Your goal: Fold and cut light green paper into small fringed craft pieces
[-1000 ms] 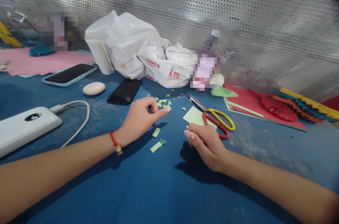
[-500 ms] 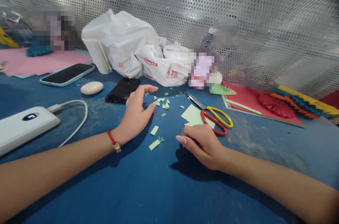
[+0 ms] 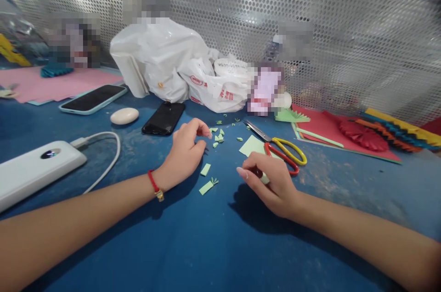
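Observation:
My left hand (image 3: 188, 147) rests on the blue table (image 3: 206, 246) with its fingers curled in a pinch, and a red bracelet is on the wrist. Its fingertips are beside a scatter of small green paper scraps (image 3: 217, 135); I cannot see what is in the pinch, if anything. Two larger green snippets (image 3: 206, 181) lie just below that hand. My right hand (image 3: 272, 186) is closed, knuckles up, over a small pale green piece (image 3: 263, 177) that peeks out under the fingers. Behind it lie a green paper sheet (image 3: 251, 146) and red-and-yellow-handled scissors (image 3: 284, 153).
A black phone (image 3: 163, 118), a teal-cased phone (image 3: 93, 98), a white oval object (image 3: 124, 116) and a white power bank (image 3: 34, 170) with its cable lie at left. A white plastic bag (image 3: 172, 66) stands behind. Red paper with folded fans (image 3: 347, 138) lies at right, before a perforated metal wall.
My left hand went from a pointing finger, to spread fingers over the scraps, to a curled pinch. My right hand has shifted slightly, and a pale piece now shows under its fingers.

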{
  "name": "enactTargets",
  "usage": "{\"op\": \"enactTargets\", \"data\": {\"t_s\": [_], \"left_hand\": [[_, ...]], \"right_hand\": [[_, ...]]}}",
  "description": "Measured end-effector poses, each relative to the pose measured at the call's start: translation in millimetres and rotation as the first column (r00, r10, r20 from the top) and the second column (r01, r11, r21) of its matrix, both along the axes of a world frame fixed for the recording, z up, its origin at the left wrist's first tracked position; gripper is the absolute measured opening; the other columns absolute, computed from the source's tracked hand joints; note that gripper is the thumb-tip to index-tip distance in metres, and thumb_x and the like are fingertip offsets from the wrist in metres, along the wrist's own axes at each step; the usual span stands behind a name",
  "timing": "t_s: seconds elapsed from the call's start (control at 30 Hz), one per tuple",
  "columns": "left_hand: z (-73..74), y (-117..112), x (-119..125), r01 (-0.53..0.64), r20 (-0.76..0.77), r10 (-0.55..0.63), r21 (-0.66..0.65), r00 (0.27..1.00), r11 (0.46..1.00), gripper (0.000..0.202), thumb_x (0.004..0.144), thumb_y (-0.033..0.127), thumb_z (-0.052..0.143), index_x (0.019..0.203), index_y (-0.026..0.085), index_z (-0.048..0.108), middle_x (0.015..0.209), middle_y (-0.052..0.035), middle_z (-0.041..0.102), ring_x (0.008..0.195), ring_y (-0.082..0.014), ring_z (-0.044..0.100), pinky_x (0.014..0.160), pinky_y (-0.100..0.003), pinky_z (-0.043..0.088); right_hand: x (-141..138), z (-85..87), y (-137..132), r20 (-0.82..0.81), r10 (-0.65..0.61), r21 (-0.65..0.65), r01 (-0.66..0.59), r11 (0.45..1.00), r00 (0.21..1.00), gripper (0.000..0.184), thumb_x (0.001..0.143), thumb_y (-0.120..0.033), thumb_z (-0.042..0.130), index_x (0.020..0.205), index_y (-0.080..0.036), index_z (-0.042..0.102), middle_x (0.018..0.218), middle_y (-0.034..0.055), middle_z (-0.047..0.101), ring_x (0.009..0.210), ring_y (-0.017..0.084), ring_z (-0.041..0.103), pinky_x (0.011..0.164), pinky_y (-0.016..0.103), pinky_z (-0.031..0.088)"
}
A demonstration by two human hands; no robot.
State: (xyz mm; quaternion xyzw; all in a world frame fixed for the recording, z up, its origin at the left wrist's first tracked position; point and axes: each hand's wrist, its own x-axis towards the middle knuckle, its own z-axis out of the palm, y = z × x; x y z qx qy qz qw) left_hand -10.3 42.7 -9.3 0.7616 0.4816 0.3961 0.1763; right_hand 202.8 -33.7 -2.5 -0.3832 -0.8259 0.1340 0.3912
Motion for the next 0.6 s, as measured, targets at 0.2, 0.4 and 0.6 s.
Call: {"op": "enactTargets", "data": {"t_s": [0.2,0.4,0.6], "left_hand": [[-5.3,5,1,0.014,-0.003,-0.015,-0.140,1.000,0.990,0.034,0.072,0.015,0.052,0.105,0.022,0.054,0.113,-0.0062,0.060,0.113,-0.0284,0.051,0.098,-0.048,0.040],[-3.2,-1,4,0.288,0.204,-0.261,-0.119,0.944,0.950,0.034,0.074,0.013,0.054,0.107,0.021,0.053,0.116,-0.0071,0.061,0.117,-0.0226,0.055,0.105,-0.042,0.040],[-8.6,3,1,0.200,0.248,-0.158,-0.150,0.956,0.968,0.035,0.076,0.012,0.055,0.110,0.021,0.054,0.124,-0.0076,0.059,0.121,-0.0241,0.054,0.107,-0.044,0.039]], "right_hand": [[-5,-5.6,11,0.451,-0.253,0.002,0.282,0.959,0.856,0.055,0.092,-0.041,0.053,0.139,-0.015,0.043,0.142,0.0190,0.049,0.134,0.035,0.042,0.107,0.057,0.035],[-6,-6.7,12,0.476,-0.108,-0.034,0.142,0.989,0.873,0.061,0.094,-0.042,0.049,0.149,-0.020,0.030,0.153,0.0148,0.038,0.144,0.031,0.029,0.114,0.055,0.031],[-4,-11.1,14,0.432,-0.137,-0.054,0.177,0.983,0.891,0.063,0.094,-0.047,0.050,0.148,-0.019,0.033,0.147,0.0171,0.046,0.138,0.034,0.039,0.109,0.058,0.037]]}}
